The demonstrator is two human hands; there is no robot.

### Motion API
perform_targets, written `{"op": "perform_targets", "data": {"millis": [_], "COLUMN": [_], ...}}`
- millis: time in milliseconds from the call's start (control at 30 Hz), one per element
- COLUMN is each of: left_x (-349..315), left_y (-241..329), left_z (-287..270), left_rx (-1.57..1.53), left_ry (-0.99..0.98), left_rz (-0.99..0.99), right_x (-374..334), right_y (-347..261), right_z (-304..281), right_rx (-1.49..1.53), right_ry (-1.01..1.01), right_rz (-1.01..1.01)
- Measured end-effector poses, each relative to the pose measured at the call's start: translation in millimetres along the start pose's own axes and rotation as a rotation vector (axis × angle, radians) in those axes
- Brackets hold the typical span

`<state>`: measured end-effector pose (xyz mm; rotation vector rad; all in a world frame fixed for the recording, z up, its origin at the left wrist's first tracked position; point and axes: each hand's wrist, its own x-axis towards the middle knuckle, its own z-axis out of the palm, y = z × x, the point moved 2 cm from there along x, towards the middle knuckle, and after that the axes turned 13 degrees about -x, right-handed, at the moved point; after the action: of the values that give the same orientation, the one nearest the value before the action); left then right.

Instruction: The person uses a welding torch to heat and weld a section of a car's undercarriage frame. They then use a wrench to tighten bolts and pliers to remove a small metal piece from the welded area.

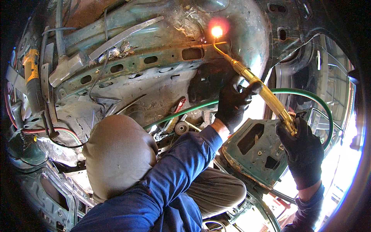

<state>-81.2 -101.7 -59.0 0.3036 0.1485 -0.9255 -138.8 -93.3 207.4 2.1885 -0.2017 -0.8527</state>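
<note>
A brass gas torch [266, 94] slants across the upper right, its thin bent nozzle pointing up at the car's metal bodywork. A bright glow [217, 31] burns at the nozzle's end, against the rounded panel [247, 36]. My left hand [235, 100], in a black glove, grips the torch's front part with fingers curled at its side. My black-gloved right hand [303, 150] is wrapped round the rear end of the handle. A green hose [309, 96] loops beside my right hand and passes behind my left forearm.
A hammer [67, 69] and a yellow and black power tool [33, 81] are at the upper left. A long flat metal strip [125, 36] lies along the bodywork. Below the torch is a green door panel [251, 150]. My bent knees [119, 154] fill the lower middle.
</note>
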Motion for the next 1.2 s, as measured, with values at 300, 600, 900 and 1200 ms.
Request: {"op": "perform_targets", "data": {"millis": [300, 600, 900, 1200], "left_x": [1, 3, 0, 2], "left_y": [1, -2, 3, 7], "left_z": [-2, -5, -4, -3], "left_rx": [0.005, -0.005, 0.014, 0.094], "left_ry": [-0.022, -0.027, -0.036, -0.037], "left_rz": [0.012, -0.008, -0.036, 0.034], "right_x": [0, 0, 2, 1], "right_y": [-2, -3, -3, -3], "right_z": [3, 5, 5, 7], "right_rx": [0.001, 0.005, 0.036, 0.023], "right_ry": [0.001, 0.009, 0.008, 0.015], "right_rz": [0.014, 0.003, 0.007, 0.004]}}
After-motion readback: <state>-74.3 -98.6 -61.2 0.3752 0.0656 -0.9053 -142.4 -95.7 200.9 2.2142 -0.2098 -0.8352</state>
